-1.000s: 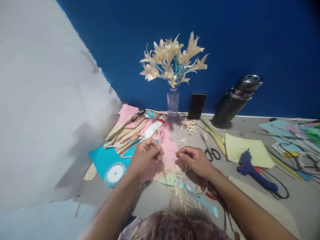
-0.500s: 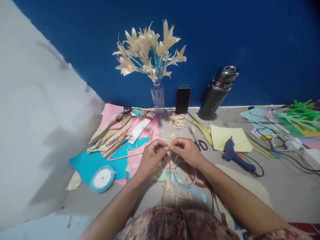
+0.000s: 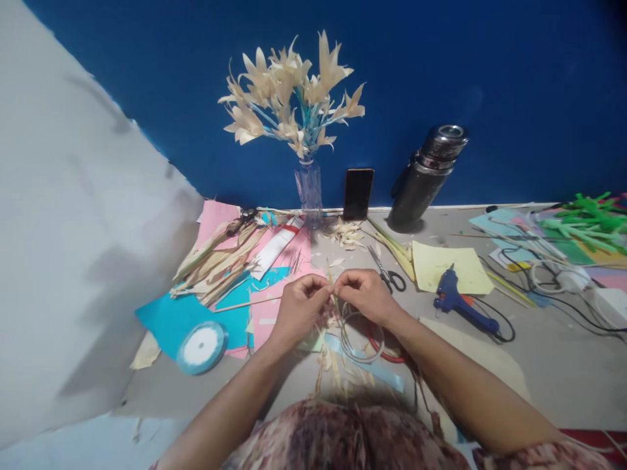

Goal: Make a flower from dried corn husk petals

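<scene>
Nearest on my feed: patterned garment (image 3: 318,437) at the bottom edge, then pale husk scraps (image 3: 337,373) and a light blue ribbon (image 3: 386,374) on the grey bench (image 3: 553,365). White ring (image 3: 362,360) and red loop (image 3: 392,358) near the right wrist. Left hand (image 3: 301,308) and right hand (image 3: 365,295) come together over the middle of the bench, fingers of both pinched narrow on a thin strip (image 3: 330,271). Strip looks slim, pale yellowish, fairly straight; one end sticks out past the fingertips, away from me, the rest runs down toward the white ring, lower end I can't tell, lost in clutter. Off left I have a ribbon spool (image 3: 202,346), blue rim, white middle, overlapping a turquoise sheet (image 3: 161,316). Off right, scissors (image 3: 392,279) just beyond the hand, blue glue gun (image 3: 453,299) partly on a yellow sheet (image 3: 470,264). Farther: dried husk bundle (image 3: 210,269) left, clear bottle (image 3: 308,192) with cream flowers (image 3: 289,85), upright phone (image 3: 358,194), dark flask (image 3: 421,189), blue wall (image 3: 147,65) behind
</scene>
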Demonstrator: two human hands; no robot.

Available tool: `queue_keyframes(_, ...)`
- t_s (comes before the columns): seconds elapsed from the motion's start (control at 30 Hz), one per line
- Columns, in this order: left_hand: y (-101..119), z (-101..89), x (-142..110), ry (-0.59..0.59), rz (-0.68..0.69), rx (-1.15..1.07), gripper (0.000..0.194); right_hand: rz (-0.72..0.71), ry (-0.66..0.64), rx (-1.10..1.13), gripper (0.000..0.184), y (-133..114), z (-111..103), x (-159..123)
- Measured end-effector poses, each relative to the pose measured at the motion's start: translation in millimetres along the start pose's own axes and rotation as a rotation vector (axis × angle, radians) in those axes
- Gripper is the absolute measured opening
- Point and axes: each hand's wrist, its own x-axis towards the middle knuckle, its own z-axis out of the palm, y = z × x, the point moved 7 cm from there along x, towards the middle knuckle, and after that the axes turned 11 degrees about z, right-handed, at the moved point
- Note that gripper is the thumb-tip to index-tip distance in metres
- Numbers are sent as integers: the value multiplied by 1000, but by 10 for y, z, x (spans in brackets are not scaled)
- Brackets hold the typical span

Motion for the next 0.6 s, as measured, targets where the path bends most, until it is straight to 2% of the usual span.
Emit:
queue_keyframes(0.13, -31, 29, 16, -51, -46, -56, 16, 87, -41, 109, 10, 99, -15, 51)
queue_keyframes(0.37, -96, 105, -9, -142, -165, -301, 24, 215, -154, 301, 10, 223, 55, 80)
queue_keyframes(0.6, -179, 157, -35, -169, -153, -423, 29, 161, -107, 221, 9, 155, 29, 63)
